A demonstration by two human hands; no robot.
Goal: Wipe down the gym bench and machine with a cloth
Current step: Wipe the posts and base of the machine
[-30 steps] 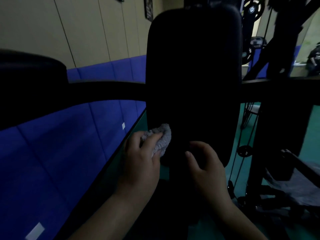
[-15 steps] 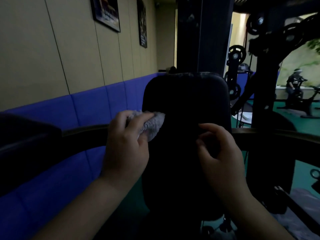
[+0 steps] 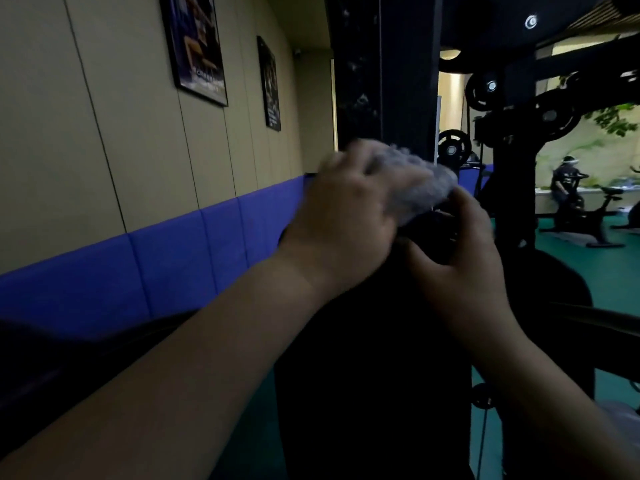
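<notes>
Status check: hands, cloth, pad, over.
Left hand grips cloth at top of pad, blurred. Right hand holds pad's top edge. Nothing in the way.

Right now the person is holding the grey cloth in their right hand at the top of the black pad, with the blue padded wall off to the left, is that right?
Not quite: the head view shows the cloth held by the left hand, with the right hand beside it. The rest stands: it is at the top of the black pad, and the blue padded wall lies left.
</notes>
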